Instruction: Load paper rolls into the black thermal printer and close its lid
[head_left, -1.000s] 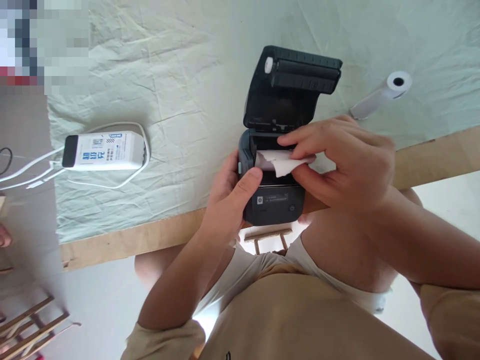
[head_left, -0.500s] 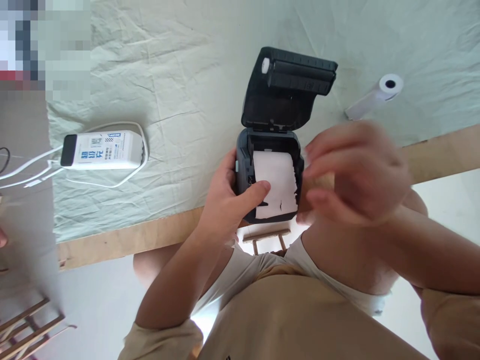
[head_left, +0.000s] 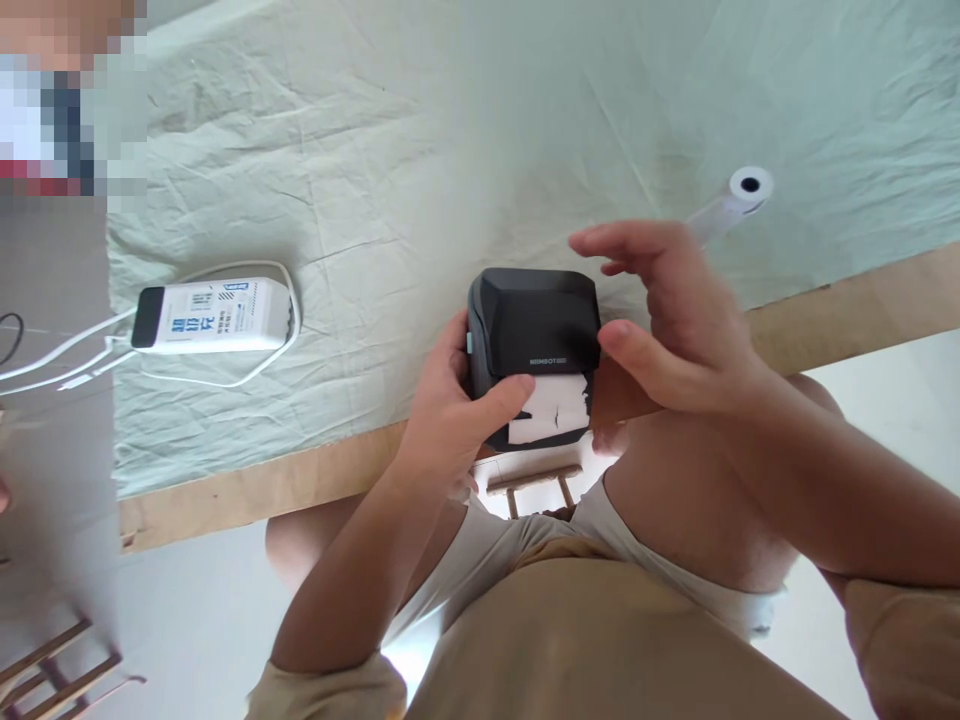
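Observation:
A dark label printer [head_left: 540, 320] with its lid down sits at the table's near edge. White paper [head_left: 551, 408] with a ragged right edge sticks out from under the lid toward me. My left hand [head_left: 457, 400] grips the printer's left side, the thumb lying on the paper and the fingers partly hidden behind the body. Just right of the printer, my right hand [head_left: 675, 320] is raised with thumb and fingers apart, holding nothing. Beyond it a white paper roll [head_left: 750, 187] lies on the cloth, partly covered by that hand.
A pale green cloth [head_left: 390, 200] covers the table, with a bare wooden edge [head_left: 262, 475] along my side. At left lies a white power strip [head_left: 217, 315] with white cables. Wooden stool parts [head_left: 60, 660] show on the floor at lower left. A blurred-out patch fills the upper left corner.
The printer's lid, upright before, has swung down over the paper compartment. My right hand, blurred earlier beside the printer, is now opened wider. My left hand keeps its hold.

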